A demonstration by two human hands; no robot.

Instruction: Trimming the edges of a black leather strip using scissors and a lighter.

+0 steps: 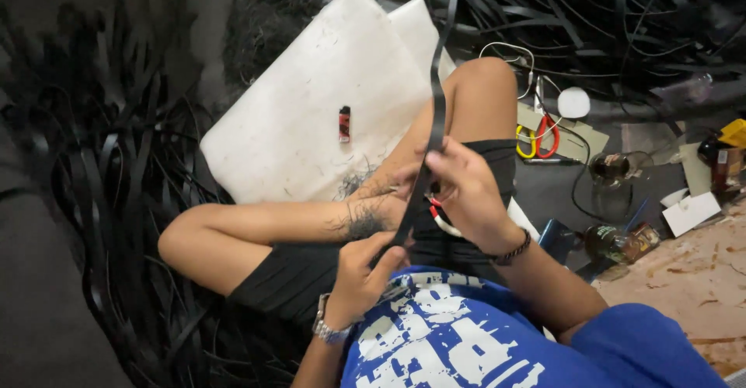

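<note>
A person sits on the floor with legs crossed. The left hand (361, 271) is low, near the blue and white shirt (466, 334). Its fingers are clenched around the bottom end of a long, thin, black rubber strip (437, 112). The right hand (466, 190) is higher up. Its fingers are closed around the same strip, and they also hold a small tool with red and white handles (440, 215). I cannot tell what kind of tool it is. The strip runs up from the hands, past the knee, to the top of the picture.

Beside the legs lies a big white flat board (311, 116). A small red lighter (344, 124) rests on it. Big heaps of black strips (116, 163) lie all around. Well apart from the hands, on the right, lie scissors with red and yellow handles (540, 138) and a white round thing (573, 102).
</note>
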